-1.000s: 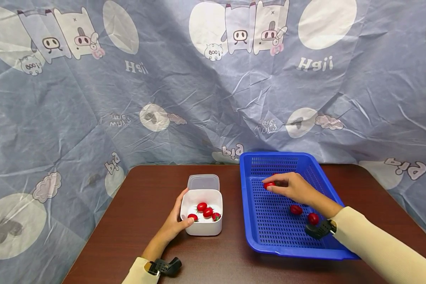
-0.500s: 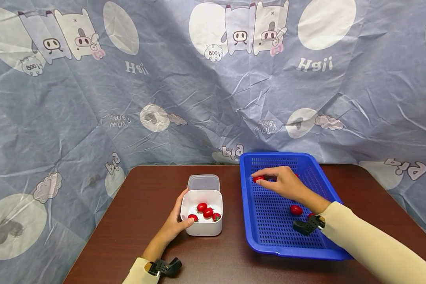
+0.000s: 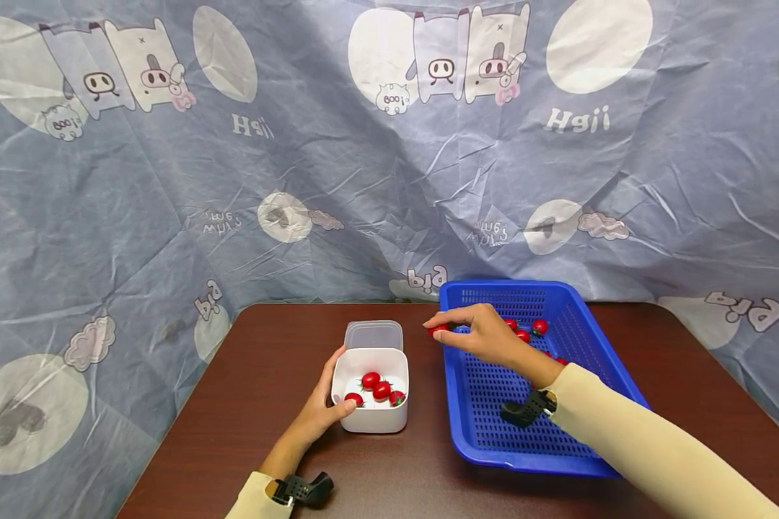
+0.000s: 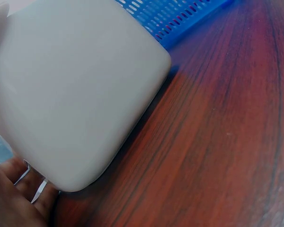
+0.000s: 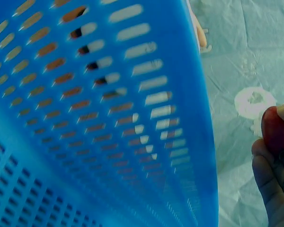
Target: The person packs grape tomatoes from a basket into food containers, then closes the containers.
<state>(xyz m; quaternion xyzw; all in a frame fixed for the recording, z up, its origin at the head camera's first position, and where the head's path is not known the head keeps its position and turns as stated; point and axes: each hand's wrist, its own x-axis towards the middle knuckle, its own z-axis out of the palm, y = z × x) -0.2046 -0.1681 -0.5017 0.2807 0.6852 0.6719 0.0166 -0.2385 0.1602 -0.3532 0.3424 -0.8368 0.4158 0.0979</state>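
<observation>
Your right hand (image 3: 483,335) pinched a red cherry tomato (image 3: 438,329) between thumb and fingertips, and held it raised just outside the left rim of the blue basket (image 3: 532,461); the right wrist view showed the same fruit beyond the basket's slotted wall. Your left hand (image 3: 318,404) gripped the white container (image 3: 373,422), its fingers curved along the left side and the thumb over the near left part of the rim.

Inside that container sat four tomatoes (image 3: 381,391), one of them near your thumb. A translucent lid (image 3: 373,335) was just behind it. More tomatoes (image 3: 540,327) lay in the basket, several towards its far end; your forearm covered part of the basket, so their full number was probably not visible. Both vessels were on the dark brown table (image 3: 234,404), well apart, with a printed grey-blue cloth (image 3: 363,173) behind.
</observation>
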